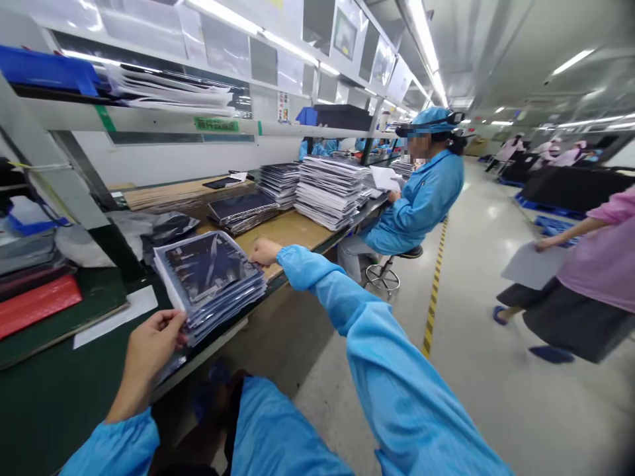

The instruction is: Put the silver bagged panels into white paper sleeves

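Observation:
A stack of dark items in shiny plastic bags (211, 277) lies on the workbench near its front edge. My left hand (149, 347) grips the stack's near corner, fingers curled round it. My right hand (265, 252) is closed on the stack's far right corner, thumb on top. Both of my arms are in blue sleeves.
More bagged stacks (242, 210) and tall piles of flat sheets (330, 190) fill the bench (292, 228) further along. A seated person in blue (421, 198) works at the bench's far end. At the right a person in pink (600, 264) walks the aisle with a sheet. Red packs (37, 301) lie at the left.

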### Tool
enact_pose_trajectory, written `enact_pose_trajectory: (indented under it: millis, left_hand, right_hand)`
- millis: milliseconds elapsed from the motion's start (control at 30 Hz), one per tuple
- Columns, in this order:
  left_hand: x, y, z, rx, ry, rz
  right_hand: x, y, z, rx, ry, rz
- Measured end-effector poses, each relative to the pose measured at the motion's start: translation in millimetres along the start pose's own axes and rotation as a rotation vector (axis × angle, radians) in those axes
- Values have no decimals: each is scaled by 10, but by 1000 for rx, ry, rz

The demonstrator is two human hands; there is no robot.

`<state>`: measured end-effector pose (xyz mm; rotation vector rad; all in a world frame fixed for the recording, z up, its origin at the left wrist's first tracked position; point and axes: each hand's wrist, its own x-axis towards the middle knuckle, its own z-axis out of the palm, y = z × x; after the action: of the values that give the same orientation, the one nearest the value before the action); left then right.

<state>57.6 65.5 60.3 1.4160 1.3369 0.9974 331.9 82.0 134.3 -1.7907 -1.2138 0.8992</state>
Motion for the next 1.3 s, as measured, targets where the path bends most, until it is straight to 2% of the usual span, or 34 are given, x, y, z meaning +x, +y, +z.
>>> enact_pose_trajectory:
  millis: [200, 300, 400, 467, 533, 600, 700, 767, 867, 967, 1067, 1167, 1300]
  left_hand:
    - [-88, 14, 78, -66, -17, 20]
    - [-117, 43, 119, 4, 53, 99]
    - [-86, 102, 151, 148, 236, 287]
    - [-67, 148, 163, 139, 276, 313]
    - [-55, 185, 168, -7, 226, 220]
    - [-45, 209, 165, -249, 142, 62]
    - [-23, 239, 163, -568, 71, -117]
    - [-6, 260, 169, -671, 67, -149]
    - [19, 263, 153, -705, 77, -156]
    - [38, 179, 18, -669, 90, -137]
    - [85, 15, -250, -596, 88, -98]
    - [224, -148, -523, -477, 144, -58]
    - [534, -240, -683, -281, 285, 48]
  right_hand:
    - [-167, -112, 6, 97, -68, 2]
    - [-130, -79, 39, 112, -70, -25]
    - [2, -29, 71, 99, -43, -38]
    - [69, -22, 75, 105, -26, -30]
    - [102, -47, 57, 143, -12, -11]
    - [103, -93, 27, 210, -15, 13]
    - [50, -155, -4, 316, -84, 58]
    - [-11, -174, 5, 367, -173, 100]
    - [-112, -159, 50, 415, -285, 140]
    - [-230, -90, 56, 467, -350, 105]
    - [-423, 53, -33, 592, -412, -22]
    - [-715, 254, -163, 713, -386, -123]
    - [-1164, 547, -189, 787, -318, -80]
